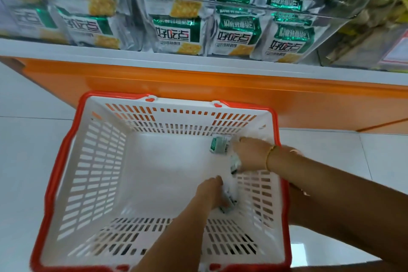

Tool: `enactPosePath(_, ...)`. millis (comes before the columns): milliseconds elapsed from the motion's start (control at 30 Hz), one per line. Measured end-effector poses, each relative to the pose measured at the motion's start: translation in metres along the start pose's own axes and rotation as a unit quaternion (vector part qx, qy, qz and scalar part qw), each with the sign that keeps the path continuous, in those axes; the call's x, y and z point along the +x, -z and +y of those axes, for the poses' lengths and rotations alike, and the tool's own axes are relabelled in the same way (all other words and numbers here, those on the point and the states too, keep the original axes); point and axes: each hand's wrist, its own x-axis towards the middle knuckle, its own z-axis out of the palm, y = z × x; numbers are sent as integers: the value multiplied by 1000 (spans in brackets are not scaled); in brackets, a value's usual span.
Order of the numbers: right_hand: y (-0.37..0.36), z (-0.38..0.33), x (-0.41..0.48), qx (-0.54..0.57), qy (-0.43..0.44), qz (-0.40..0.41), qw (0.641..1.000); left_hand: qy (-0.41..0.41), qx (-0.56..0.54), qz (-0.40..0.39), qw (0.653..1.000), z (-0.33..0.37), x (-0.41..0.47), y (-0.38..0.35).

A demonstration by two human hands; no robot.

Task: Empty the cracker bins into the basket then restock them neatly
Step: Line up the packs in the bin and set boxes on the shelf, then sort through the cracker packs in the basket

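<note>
Since the white slotted plastic basket with the red rim [66, 183] is nearly bare, the remaining green-and-silver foil cracker packets [217, 144] are judged to be under collection for restocking. The grip of the right hand [249, 154] is closed round packets near the basket's far right corner. The grip of the left hand [210, 192] is pinched on a further packet [228, 204] beside the right wall. Packets should be lifted uncrushed and set label-forward in the clear plastic bins [242, 6] above.
</note>
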Motion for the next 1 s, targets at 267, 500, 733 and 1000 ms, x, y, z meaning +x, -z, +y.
enactPosePath(267,39,34,-18,550,27,-43,833,-24,-96,22,995,-19,-13,16)
enactPosePath(500,32,35,-29,859,179,-58,476,-115,-299,278,905,-28,-60,91)
enactPosePath(733,36,23,-43,892,217,-20,396,-212,-362,449,789,-8,-152,145)
enactPosePath(1000,61,-6,-79,900,231,-16,368,-241,-276,585,724,2,-210,138)
